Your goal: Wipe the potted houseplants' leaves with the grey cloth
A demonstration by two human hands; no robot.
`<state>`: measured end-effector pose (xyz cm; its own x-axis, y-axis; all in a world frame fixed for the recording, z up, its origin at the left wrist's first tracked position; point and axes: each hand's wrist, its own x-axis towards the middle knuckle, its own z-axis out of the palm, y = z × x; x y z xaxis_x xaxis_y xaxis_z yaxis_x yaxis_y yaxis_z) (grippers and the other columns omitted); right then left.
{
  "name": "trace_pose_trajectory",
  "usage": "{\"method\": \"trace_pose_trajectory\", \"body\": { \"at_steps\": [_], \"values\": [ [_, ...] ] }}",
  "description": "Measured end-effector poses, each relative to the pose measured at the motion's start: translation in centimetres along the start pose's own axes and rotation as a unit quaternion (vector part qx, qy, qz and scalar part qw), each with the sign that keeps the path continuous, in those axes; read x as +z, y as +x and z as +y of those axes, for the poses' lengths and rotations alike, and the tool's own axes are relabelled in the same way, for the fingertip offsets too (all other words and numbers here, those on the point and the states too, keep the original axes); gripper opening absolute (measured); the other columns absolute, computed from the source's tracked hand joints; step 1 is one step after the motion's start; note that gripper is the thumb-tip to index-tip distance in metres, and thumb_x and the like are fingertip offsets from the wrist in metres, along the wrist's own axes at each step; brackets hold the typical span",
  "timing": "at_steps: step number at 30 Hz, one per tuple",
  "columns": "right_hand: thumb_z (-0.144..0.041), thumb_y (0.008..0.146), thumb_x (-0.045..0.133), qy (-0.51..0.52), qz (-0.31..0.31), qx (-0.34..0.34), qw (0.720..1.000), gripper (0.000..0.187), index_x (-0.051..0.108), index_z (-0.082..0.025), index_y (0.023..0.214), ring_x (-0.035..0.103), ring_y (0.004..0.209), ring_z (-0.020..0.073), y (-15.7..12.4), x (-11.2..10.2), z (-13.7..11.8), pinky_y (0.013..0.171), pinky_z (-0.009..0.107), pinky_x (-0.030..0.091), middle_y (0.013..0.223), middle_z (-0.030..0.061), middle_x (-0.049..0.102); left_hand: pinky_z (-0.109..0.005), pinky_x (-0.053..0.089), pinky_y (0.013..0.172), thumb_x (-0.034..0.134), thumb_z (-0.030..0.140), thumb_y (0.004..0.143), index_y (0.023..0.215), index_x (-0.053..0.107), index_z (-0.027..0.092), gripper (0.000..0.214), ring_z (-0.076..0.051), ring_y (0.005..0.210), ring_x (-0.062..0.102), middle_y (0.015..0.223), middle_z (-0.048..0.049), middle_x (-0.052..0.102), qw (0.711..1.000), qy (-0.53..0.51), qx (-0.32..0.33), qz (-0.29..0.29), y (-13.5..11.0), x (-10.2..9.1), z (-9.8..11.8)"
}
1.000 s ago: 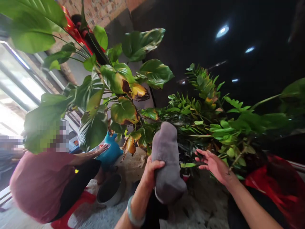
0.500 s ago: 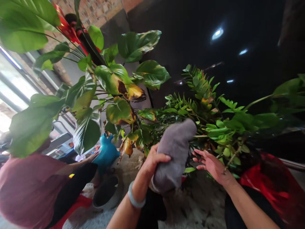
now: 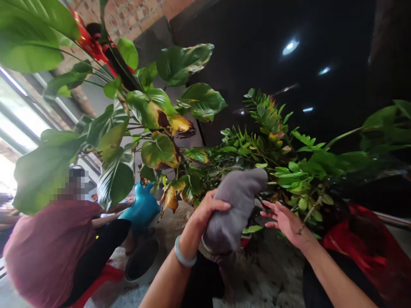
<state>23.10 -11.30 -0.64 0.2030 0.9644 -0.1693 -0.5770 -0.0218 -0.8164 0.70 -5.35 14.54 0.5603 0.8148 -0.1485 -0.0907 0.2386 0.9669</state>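
A grey cloth (image 3: 236, 201) is bunched in my left hand (image 3: 205, 218), the thumb pressed over its near face and a pale bangle (image 3: 183, 252) round the wrist. The cloth's far end reaches toward the leafy stems of a low green plant (image 3: 298, 175). Just right of the cloth, my right hand (image 3: 284, 222) has its fingers stretched and apart, close to the lower leaves. A thin dark stem shows near those fingertips; whether they touch it I cannot tell.
A tall plant (image 3: 183, 100) with some browned leaves rises at left. Beyond it are a blue animal-shaped figure (image 3: 143, 209), a dark bucket (image 3: 143, 259) and a person in a pink shirt (image 3: 51, 248) on a red stool (image 3: 102, 282). A red bag (image 3: 362, 244) lies at right.
The cloth's far end has dipped slightly and shifted right in my left hand. My right hand stays nearly where it was. The seated person's head has come into view.
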Motion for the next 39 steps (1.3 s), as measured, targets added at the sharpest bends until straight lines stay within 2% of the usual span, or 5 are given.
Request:
{"method": "trace_pose_trajectory", "body": {
  "at_steps": [6, 13, 20, 30, 39],
  "values": [
    [-0.049, 0.080, 0.059, 0.017, -0.008, 0.023, 1.000, 0.031, 0.073, -0.028, 0.097, 0.067, 0.100, 0.0286, 0.7, -0.4, -0.1, 0.063, 0.036, 0.058, 0.111, 0.0092, 0.073, -0.030, 0.048, 0.061, 0.072, 0.023, 0.047, 0.071, 0.071, 0.016, 0.026, -0.018, 0.061, 0.058, 0.068, -0.0030, 0.068, 0.995, -0.001, 0.035, 0.099, 3.7, 0.6, -0.7],
    [-0.050, 0.079, 0.060, 0.006, 0.013, 0.005, 1.000, 0.029, 0.075, -0.027, 0.088, 0.067, 0.093, 0.0282, -0.2, 0.1, -0.3, 0.060, 0.036, 0.057, 0.109, 0.0089, 0.074, -0.031, 0.044, 0.054, 0.072, 0.016, 0.048, 0.069, 0.075, 0.019, 0.022, -0.019, 0.053, 0.055, 0.061, -0.0026, 0.066, 0.979, 0.163, -0.120, -0.025, -2.0, -1.4, -4.0],
    [-0.049, 0.080, 0.059, -0.016, 0.002, 0.030, 0.999, 0.032, 0.073, -0.024, 0.094, 0.067, 0.099, 0.0295, 0.2, 0.4, -0.3, 0.063, 0.036, 0.057, 0.125, 0.0117, 0.068, -0.028, 0.046, 0.056, 0.074, 0.027, 0.048, 0.073, 0.072, 0.018, 0.027, -0.018, 0.059, 0.057, 0.068, -0.0036, 0.067, 0.995, 0.005, 0.065, 0.074, 1.1, -0.7, 0.1],
    [-0.047, 0.079, 0.060, -0.014, 0.009, 0.015, 1.000, 0.031, 0.075, -0.025, 0.094, 0.067, 0.095, 0.0289, -0.3, 0.0, -0.4, 0.061, 0.037, 0.058, 0.115, 0.0110, 0.072, -0.026, 0.033, 0.049, 0.074, 0.020, 0.048, 0.066, 0.073, 0.018, 0.019, -0.014, 0.049, 0.043, 0.053, 0.0013, 0.056, 0.975, 0.213, -0.060, -0.023, -3.4, -2.1, -3.3],
    [-0.046, 0.078, 0.062, -0.030, 0.004, 0.024, 0.999, 0.027, 0.074, -0.026, 0.092, 0.068, 0.099, 0.0305, 0.3, 0.3, -0.2, 0.063, 0.038, 0.058, 0.123, 0.0101, 0.069, -0.026, 0.040, 0.054, 0.074, 0.026, 0.050, 0.073, 0.070, 0.017, 0.025, -0.016, 0.058, 0.049, 0.061, 0.0012, 0.059, 0.976, 0.162, 0.081, 0.124, 0.9, -1.1, -3.1]
  ]
}}
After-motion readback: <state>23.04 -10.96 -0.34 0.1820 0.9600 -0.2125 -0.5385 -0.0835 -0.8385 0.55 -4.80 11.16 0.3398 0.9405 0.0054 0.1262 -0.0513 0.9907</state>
